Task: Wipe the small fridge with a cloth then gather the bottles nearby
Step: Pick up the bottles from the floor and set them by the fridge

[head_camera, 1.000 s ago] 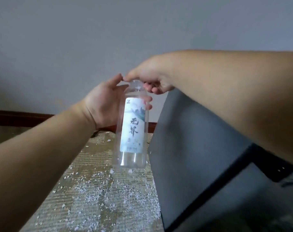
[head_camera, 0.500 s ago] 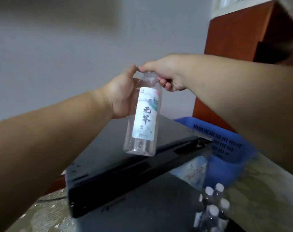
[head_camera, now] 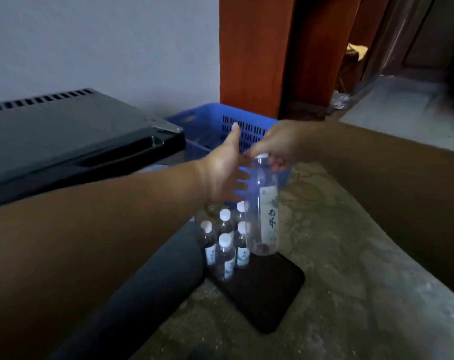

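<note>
1. The bottle (head_camera: 263, 209) has moved. A second ago you held it over the littered floor left of the small fridge (head_camera: 65, 141), and half a second ago over the fridge top. Now it hangs upright to the right of the fridge, just beside the standing bottles (head_camera: 224, 242).
2. Right hand (head_camera: 272, 149): the fingers are curled down around the cap and neck and take the weight. This is the same top hold as before.
3. Left hand (head_camera: 223, 175): changed. It was wrapped round the bottle's body. Now the fingers are spread wide, thumb up, with the palm just left of the bottle. Blur hides whether it grazes the plastic.
4. The bottle's base is over the far edge of the dark mat (head_camera: 267, 289) on the floor (head_camera: 350, 255). You cannot tell whether it has landed or is a little above.
5. The standing bottles have white caps and form a tight group at the mat's far-left edge, near the fridge's right side. The blue basket (head_camera: 213, 123) sits beyond them, toward the wall.
6. Reading: this looks like the gathering phase, with no cloth in view. This bottle is probably about to join the group.
7. Risk: held from the cap alone, the base can swing. The group is packed close, so a knock may topple neighbours. Lower it straight down on the group's right side.
</note>
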Tool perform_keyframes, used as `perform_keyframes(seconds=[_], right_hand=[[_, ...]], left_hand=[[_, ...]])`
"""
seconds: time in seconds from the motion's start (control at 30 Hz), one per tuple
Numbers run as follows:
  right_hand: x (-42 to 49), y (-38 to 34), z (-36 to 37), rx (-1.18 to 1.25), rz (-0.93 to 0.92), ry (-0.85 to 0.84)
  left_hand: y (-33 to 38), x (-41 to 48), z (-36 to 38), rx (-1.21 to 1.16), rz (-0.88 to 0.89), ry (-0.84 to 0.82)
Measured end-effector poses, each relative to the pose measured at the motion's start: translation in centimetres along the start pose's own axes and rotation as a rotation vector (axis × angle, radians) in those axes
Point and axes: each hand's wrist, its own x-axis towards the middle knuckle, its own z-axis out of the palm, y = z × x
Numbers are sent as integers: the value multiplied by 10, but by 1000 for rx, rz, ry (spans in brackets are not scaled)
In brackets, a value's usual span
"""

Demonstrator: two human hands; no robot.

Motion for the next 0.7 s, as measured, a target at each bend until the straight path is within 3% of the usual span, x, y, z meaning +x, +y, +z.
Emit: perform_keyframes(seconds=[0.2, 0.37, 0.53, 0.7], right_hand=[[57, 107, 39, -172, 62, -113], [89, 173, 72, -62, 55, -26], [116, 201, 114, 65, 98, 45], [131, 209, 140, 72, 86, 66]], left_hand=[[-60, 54, 17, -7, -169, 84], [-91, 73, 0, 52, -279, 208], [-106, 87, -14, -66, -318, 238], [-117, 97, -22, -42, -335, 250]])
